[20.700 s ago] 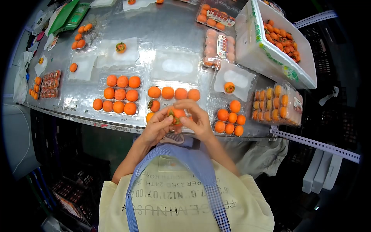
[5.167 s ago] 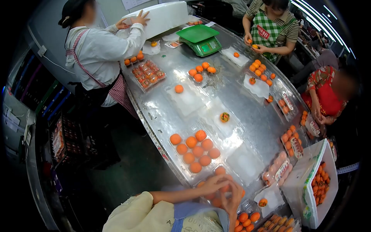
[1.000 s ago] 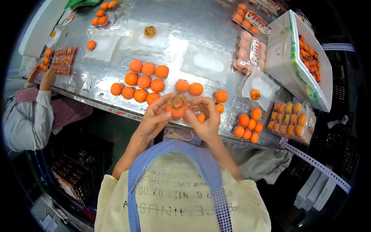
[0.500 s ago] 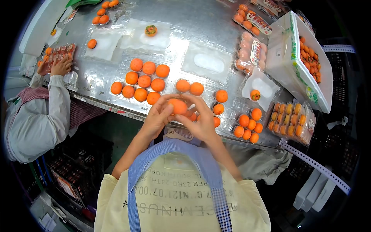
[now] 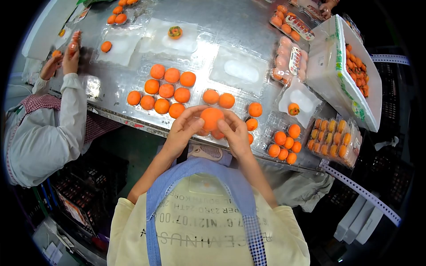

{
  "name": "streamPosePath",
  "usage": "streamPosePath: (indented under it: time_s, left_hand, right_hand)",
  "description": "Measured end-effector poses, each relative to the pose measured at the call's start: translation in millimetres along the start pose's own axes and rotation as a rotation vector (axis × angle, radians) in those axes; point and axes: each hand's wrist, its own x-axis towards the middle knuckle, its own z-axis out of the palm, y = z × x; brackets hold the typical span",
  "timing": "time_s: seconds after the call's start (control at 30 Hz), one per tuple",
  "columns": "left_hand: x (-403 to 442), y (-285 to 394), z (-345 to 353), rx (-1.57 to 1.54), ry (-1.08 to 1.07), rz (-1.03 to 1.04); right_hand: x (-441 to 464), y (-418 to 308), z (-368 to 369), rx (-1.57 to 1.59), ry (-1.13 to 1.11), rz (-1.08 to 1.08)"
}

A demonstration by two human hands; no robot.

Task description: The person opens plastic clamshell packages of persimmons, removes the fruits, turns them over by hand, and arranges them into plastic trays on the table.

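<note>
Between my left hand [image 5: 183, 131] and my right hand [image 5: 236, 134] is an orange persimmon [image 5: 212, 118], its smooth side facing up. The fingers of both hands curl around it above the table's near edge. Left of my hands, a clear plastic tray holds rows of persimmons [image 5: 166, 91]. Just beyond my fingers, two persimmons [image 5: 226, 100] sit at the back of another tray, which my hands partly cover. More of that tray's fruit [image 5: 255, 109] shows to the right of my right hand.
A metal table [image 5: 208, 26] carries a lined tray [image 5: 217, 71], a single persimmon [image 5: 175, 32] and a partly filled tray [image 5: 288, 142]. Packed boxes [image 5: 335, 137] and a foam box [image 5: 319, 62] of fruit stand right. A co-worker's hands [image 5: 70, 60] hold a pack at left.
The persimmon in my hands has turned and shifted slightly right, and my fingers have changed position around it. The co-worker at left has tipped a pack upright. Another person's hand appears at the top right.
</note>
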Motion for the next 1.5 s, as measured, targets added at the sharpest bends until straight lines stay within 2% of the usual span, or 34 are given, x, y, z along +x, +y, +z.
streamPosePath:
  time_s: [0.17, 0.27, 0.57, 0.77, 0.87, 1.5]
  left_hand:
    - [0, 2, -2, 0.008, 0.003, -0.049]
    - [0, 1, -4, -0.255, 0.022, -0.141]
    - [0, -6, -15, -0.480, -0.111, -0.255]
    - [2, -8, -16, -0.689, -0.156, -0.316]
    - [4, -16, -22, -0.878, -0.244, -0.328]
    - [3, -18, -25, -0.922, -0.265, -0.347]
  right_hand:
    - [0, 0, 4, -0.131, 0.006, -0.078]
    - [2, 4, -3, -0.032, 0.008, -0.043]
    - [2, -2, -3, -0.073, -0.055, -0.041]
    - [0, -1, 1, -0.066, -0.039, -0.052]
    - [1, 1, -3, -0.101, -0.054, -0.039]
    - [1, 7, -6, -0.124, -0.060, -0.037]
